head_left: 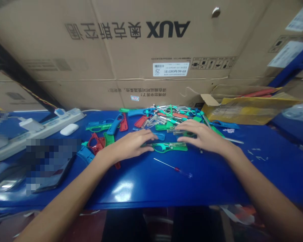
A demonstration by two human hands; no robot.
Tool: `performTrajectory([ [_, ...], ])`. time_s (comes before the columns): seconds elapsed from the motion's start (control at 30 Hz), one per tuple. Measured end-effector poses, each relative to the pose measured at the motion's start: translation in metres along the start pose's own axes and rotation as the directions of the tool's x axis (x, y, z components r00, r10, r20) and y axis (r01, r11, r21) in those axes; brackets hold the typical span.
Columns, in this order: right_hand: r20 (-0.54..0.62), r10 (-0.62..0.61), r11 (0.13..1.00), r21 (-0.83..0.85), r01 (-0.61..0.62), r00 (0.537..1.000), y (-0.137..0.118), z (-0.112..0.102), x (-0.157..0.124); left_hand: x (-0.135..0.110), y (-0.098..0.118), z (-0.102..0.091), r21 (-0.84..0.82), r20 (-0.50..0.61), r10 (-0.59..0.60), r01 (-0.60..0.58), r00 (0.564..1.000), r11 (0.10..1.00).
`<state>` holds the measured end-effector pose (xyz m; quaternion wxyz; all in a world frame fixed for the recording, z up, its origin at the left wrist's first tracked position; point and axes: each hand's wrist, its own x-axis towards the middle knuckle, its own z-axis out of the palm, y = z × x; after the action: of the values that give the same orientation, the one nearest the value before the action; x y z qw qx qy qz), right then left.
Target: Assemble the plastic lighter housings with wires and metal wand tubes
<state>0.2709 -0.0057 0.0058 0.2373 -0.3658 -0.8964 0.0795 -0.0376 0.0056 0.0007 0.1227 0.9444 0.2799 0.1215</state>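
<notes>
A green lighter casing lies on the blue table in front of me, with a clear tube and a turquoise trigger piece in it. My left hand has its thumb and fingers closed around the casing's left end. My right hand hovers above the casing's right side, thumb and fingers apart, at the near edge of a pile of parts. Clear tubes, metal rods and green and turquoise pieces make up that pile. Closer to me rests a thin screwdriver with a clear and red handle.
Red, green and blue casings lie loose at left. Beyond them are a white power strip, a white earbud case and a dark phone-like device. A yellow-taped carton stands back right, before large cardboard boxes.
</notes>
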Motion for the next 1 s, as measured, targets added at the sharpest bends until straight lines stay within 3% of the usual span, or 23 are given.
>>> performTrajectory([
  [0.13,-0.241,0.104,0.975,-0.164,-0.147,0.965,0.025,-0.028,-0.01,0.003,0.009,0.003,-0.001,0.003,0.083,-0.083,0.997,0.997],
  [0.27,-0.326,0.26,0.918,-0.209,-0.337,0.909,0.053,-0.057,-0.033,0.006,0.012,0.006,0.004,0.021,0.084,-0.085,0.996,0.996],
  [0.37,-0.16,0.482,0.858,-0.114,-0.501,0.862,0.069,-0.072,-0.052,0.007,0.011,0.006,-0.006,0.02,0.089,-0.089,0.996,0.996],
  [0.47,0.062,0.558,0.83,-0.037,-0.557,0.827,0.076,-0.079,-0.062,0.007,0.01,0.005,-0.012,0.017,0.094,-0.094,0.995,0.995],
  [0.57,0.148,0.548,0.835,-0.036,-0.55,0.823,0.078,-0.078,-0.062,0.008,0.011,0.005,-0.022,0.016,0.093,-0.093,0.996,0.995],
  [0.67,0.032,0.501,0.863,-0.089,-0.497,0.865,0.08,-0.068,-0.053,0.008,0.012,0.006,-0.034,0.013,0.093,-0.092,0.996,0.995],
  [0.8,-0.122,0.305,0.927,-0.192,-0.324,0.945,0.082,-0.044,-0.038,0.009,0.01,0.008,-0.032,0.012,0.08,-0.08,0.997,0.996],
  [0.9,-0.091,0.193,0.948,-0.24,-0.21,0.977,0.083,-0.025,-0.029,0.009,0.008,0.009,-0.033,0.002,0.085,-0.085,0.996,0.996],
  [1.0,-0.028,0.184,0.938,-0.293,-0.184,0.983,0.084,-0.012,-0.026,0.008,0.007,0.009,-0.034,0.001,0.095,-0.095,0.995,0.995],
])
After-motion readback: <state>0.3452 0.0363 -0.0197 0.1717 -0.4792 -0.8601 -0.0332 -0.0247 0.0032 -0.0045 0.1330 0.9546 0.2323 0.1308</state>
